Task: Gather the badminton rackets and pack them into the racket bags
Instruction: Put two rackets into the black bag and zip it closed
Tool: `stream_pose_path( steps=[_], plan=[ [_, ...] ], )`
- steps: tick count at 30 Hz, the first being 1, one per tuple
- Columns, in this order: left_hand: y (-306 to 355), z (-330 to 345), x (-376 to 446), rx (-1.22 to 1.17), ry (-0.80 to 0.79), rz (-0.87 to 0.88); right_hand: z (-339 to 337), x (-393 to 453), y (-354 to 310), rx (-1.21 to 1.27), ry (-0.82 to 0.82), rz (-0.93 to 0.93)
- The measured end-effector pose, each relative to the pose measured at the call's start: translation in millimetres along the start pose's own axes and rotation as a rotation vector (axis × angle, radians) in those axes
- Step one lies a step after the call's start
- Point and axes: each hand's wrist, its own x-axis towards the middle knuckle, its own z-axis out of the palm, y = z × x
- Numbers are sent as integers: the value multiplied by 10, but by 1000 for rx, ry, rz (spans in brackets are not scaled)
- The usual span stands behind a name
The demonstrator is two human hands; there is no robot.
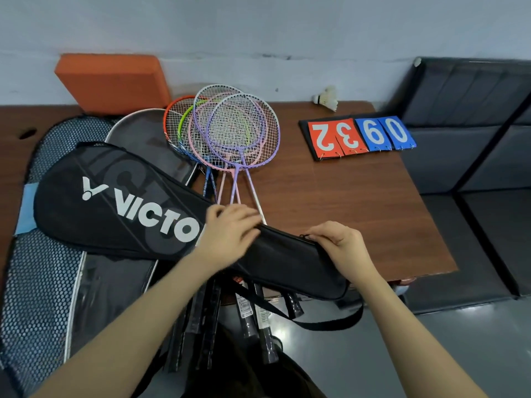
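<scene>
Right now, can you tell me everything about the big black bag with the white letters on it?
The black fabric racket bag with white VICTOR lettering is shaped like a racket, wide at the left and narrow at the right. It lies flat across the brown wooden table, on top of other bags and the racket shafts. A black strap hangs below the narrow end. The left hand rests on its upper edge and the right hand pinches the same edge near the narrow end, seemingly at the zipper.

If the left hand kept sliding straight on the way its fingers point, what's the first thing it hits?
The left hand points right along the black racket bag, so it would probably meet the right hand pinching the bag's edge; depth is uncertain.
</scene>
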Motion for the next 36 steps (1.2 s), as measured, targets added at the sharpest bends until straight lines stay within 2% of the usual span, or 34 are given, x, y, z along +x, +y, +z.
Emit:
stream_pose_path(
  steps=[2,5,10,16,21,25,28,31,36],
  plan=[
    [368,81,-42,-78,9,62,-33,18,-43,19,-20,-18],
    [568,105,-44,-161,107,-21,-117,-21,-66,-8,-78,-75],
    [553,114,-87,-55,40,101,-165,-196,17,-44,-161,-90],
    [486,96,61,-56,143,37,-439,-466,294,11,19,8],
    [535,122,209,-40,131,32,-459,-489,348,-35,89,-9],
    [518,76,252,-3,145,73,-460,-447,360,-188,187,-74],
    [553,23,255,-24,119,95,-429,-401,289,-107,276,-31],
    [579,23,249,-93,105,81,-460,-309,220,-24,240,-30],
    [632,89,182,-267,135,-28,-497,-154,99,26,74,-66]
  ],
)
